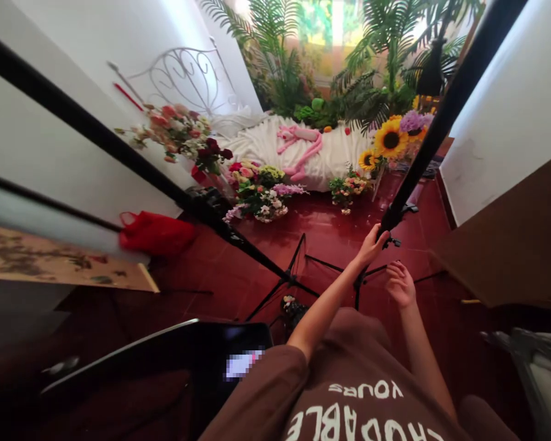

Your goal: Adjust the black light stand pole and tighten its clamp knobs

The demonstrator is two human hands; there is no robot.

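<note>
My left hand (371, 246) is wrapped round the lower part of a black light stand (422, 156), just below a clamp knob (408, 209). The stand leans up to the right, and its tripod legs rest on the red floor. My right hand (400, 285) hangs just right of the stand, below another knob (392, 243). Its fingers are loosely bent and a little apart, with nothing seen in them. A second black stand (165, 184) slants across on the left, its legs spread on the floor (229, 275).
A bed (257, 144) with white cloth and a pink plush toy (303, 141) lies ahead. Flowers (261, 190), sunflowers (390, 139) and palms (280, 55) surround it. A red bag (156, 233) is at left, a black glossy object (211, 349) at lower left, a brown panel (509, 239) at right.
</note>
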